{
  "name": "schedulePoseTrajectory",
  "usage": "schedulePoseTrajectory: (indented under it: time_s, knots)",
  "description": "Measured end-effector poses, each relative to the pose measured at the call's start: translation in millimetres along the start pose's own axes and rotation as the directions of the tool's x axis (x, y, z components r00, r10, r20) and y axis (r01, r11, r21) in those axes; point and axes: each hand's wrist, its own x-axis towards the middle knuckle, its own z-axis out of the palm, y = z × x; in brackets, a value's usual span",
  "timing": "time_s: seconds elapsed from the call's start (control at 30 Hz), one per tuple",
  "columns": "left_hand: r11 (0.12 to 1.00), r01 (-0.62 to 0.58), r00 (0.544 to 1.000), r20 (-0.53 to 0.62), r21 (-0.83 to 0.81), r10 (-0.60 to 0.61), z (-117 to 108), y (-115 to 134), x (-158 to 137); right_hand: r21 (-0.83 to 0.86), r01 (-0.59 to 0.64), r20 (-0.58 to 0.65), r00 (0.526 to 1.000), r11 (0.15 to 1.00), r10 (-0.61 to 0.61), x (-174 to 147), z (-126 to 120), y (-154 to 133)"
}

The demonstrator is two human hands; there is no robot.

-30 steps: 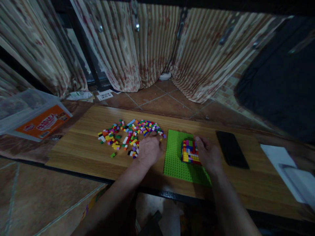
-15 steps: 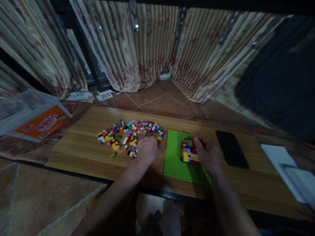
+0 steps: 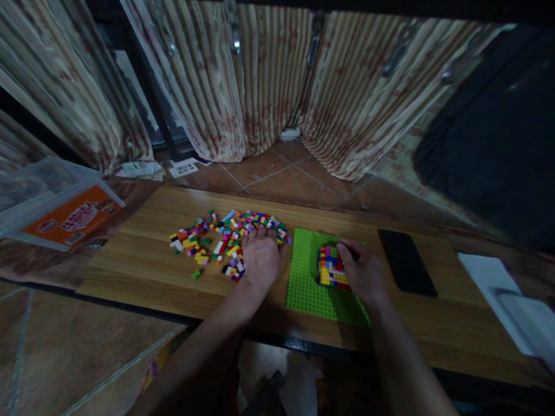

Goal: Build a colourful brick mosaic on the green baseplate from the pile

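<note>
My left hand (image 3: pixel 262 257) lies palm down over the right part of a loose pile of small coloured toy bricks (image 3: pixel 225 245). Its fingers stretch forward onto the bricks, and whatever is under the palm is hidden. My right hand (image 3: pixel 364 271) is closed at the right side of a multicoloured toy-brick build (image 3: pixel 330 270), thumb across its upper right part. Those fingertips are mostly hidden behind the hand. Beneath the build is a green studded baseplate (image 3: pixel 299 289).
A black phone (image 3: pixel 407 263) lies right of the baseplate on the wooden table (image 3: pixel 143 254). White paper (image 3: pixel 489 283) is at the table's right end. A clear plastic box (image 3: pixel 65 202) with an orange label stands at the left. Striped curtains (image 3: pixel 269 75) hang beyond.
My left hand has flattened over the bricks, with its fingers reaching farther forward. My right hand stays at the build with little movement. The whole view has shifted slightly.
</note>
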Motion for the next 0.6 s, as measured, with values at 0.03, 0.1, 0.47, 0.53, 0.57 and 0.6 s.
schedulePoseTrajectory:
  time_s: [0.03,0.1,0.47,0.53,0.57,0.6]
  knots:
    - [1.000,0.007,1.000,-0.005,0.002,-0.007,0.5,0.5,0.7,0.000,0.002,0.000,1.000,1.000,-0.002,0.2,-0.1,0.6]
    - [1.000,0.007,1.000,-0.007,0.004,-0.007,1.4,1.3,1.9,-0.002,0.008,-0.003,1.000,1.000,-0.008,0.3,-0.2,1.4]
    - [0.996,-0.032,0.999,-0.044,-0.080,0.028,5.5,0.1,4.6,-0.019,0.112,-0.091,0.989,0.993,-0.114,-3.2,-0.5,-7.4]
    - [0.980,-0.064,0.995,-0.085,-0.190,0.049,3.0,-1.0,4.2,-0.021,0.181,-0.154,0.971,0.983,-0.182,-5.9,-1.4,-14.7]
    - [0.960,-0.094,0.992,-0.105,-0.265,0.068,0.9,-1.5,3.4,-0.011,0.215,-0.185,0.959,0.976,-0.214,-7.8,-1.3,-19.0]
    - [0.929,-0.127,0.988,-0.124,-0.349,0.088,-1.3,-1.9,2.3,0.013,0.245,-0.209,0.949,0.969,-0.237,-10.1,-0.6,-23.4]
